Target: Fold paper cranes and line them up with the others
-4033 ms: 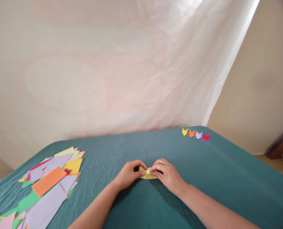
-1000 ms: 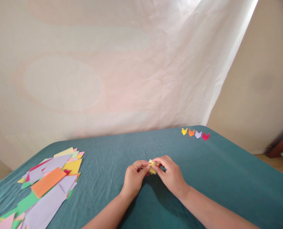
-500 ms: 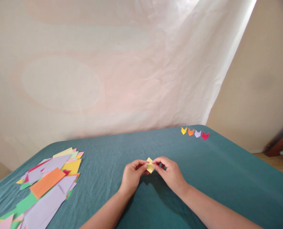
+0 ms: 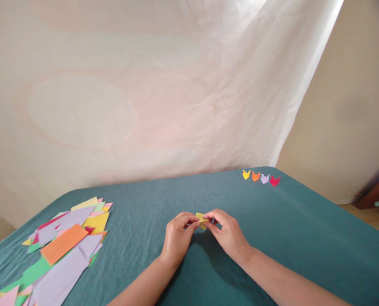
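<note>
A small piece of folded yellow paper [image 4: 201, 217] is held just above the table in the middle of the head view. My left hand [image 4: 178, 238] pinches its left side between thumb and fingers. From the right, my right hand [image 4: 229, 236] pinches the opposite side, its thumb close to the left thumb. The fingertips cover part of the paper, so its exact folds cannot be made out.
Loose coloured paper sheets [image 4: 63, 244] lie heaped on the green tablecloth [image 4: 138, 246] at the left. Several small folded paper birds stand in a row at the far right, among them an orange bird [image 4: 255, 176] and a red bird [image 4: 274, 181]. A pale curtain [image 4: 176, 93] hangs behind the table.
The yellow paper has tilted and shows less of its face, its diamond outline no longer full. Both hands stay nearly in place, the left fingertips slightly further right.
</note>
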